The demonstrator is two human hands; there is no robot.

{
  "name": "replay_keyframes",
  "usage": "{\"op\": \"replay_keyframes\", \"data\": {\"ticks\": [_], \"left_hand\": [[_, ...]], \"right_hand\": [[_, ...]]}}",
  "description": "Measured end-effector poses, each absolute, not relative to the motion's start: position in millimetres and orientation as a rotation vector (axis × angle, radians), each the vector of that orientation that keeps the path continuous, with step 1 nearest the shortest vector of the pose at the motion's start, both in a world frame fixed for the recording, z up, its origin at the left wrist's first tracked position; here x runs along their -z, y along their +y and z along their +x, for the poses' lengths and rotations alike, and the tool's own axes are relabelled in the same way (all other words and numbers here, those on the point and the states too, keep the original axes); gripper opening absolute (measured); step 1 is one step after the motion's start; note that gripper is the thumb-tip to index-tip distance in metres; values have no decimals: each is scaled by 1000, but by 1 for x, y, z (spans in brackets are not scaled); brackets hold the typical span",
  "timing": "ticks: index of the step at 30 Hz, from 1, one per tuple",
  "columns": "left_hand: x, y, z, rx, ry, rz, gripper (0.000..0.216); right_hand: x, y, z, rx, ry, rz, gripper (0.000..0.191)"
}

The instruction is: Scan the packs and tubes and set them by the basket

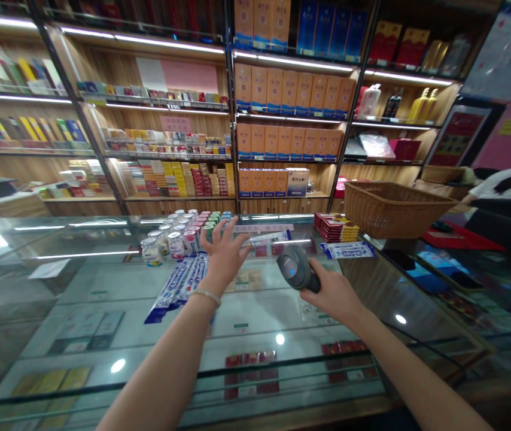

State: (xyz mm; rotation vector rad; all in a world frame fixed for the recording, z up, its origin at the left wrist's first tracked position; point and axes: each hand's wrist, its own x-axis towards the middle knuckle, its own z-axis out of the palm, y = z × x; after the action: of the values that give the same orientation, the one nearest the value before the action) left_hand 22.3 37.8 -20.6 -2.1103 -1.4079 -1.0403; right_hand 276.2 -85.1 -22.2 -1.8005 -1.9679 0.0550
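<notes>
My left hand (225,254), with a bracelet at the wrist, is over the glass counter, its fingers spread and nothing gripped. Just right of its thumb lies a slim blue-and-white packet (270,238); whether they touch is unclear. Several similar long packets (179,284) lie fanned left of the hand. Behind it stand rows of small cans (176,244) with pink, white and green labels. My right hand (334,293) is wrapped round the handle of a dark grey barcode scanner (294,267), held above the glass with its head to the left.
A wicker basket (392,209) stands at the back right, beside stacked red and yellow packs (336,227). Another blue-and-white packet (349,250) lies in front of them. Boxed goods fill the wall shelves (291,117). At the far right edge, part of a person (500,182) shows.
</notes>
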Motion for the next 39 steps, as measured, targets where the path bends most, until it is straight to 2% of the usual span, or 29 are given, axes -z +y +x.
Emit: {"op": "replay_keyframes", "data": {"ticks": [4, 11, 18, 25, 31, 39], "left_hand": [[23, 40, 22, 1034, -1401, -2102, 13], [25, 41, 21, 1004, -1388, -2093, 14], [23, 40, 22, 1007, -1386, -2103, 14], [21, 36, 21, 1019, -1381, -2124, 15], [20, 34, 23, 1051, -1386, -2137, 15], [19, 33, 24, 1039, -1398, -2148, 15]], "right_hand": [[22, -85, 276, -51, -1967, -1832, 35], [23, -86, 276, -12, -1960, -1803, 49], [26, -84, 277, 177, -2006, -1837, 30], [30, -82, 272, 272, -2126, -1711, 30], [42, -77, 266, 535, -2167, -1433, 34], [52, -77, 262, 557, -2258, -1437, 34]]}}
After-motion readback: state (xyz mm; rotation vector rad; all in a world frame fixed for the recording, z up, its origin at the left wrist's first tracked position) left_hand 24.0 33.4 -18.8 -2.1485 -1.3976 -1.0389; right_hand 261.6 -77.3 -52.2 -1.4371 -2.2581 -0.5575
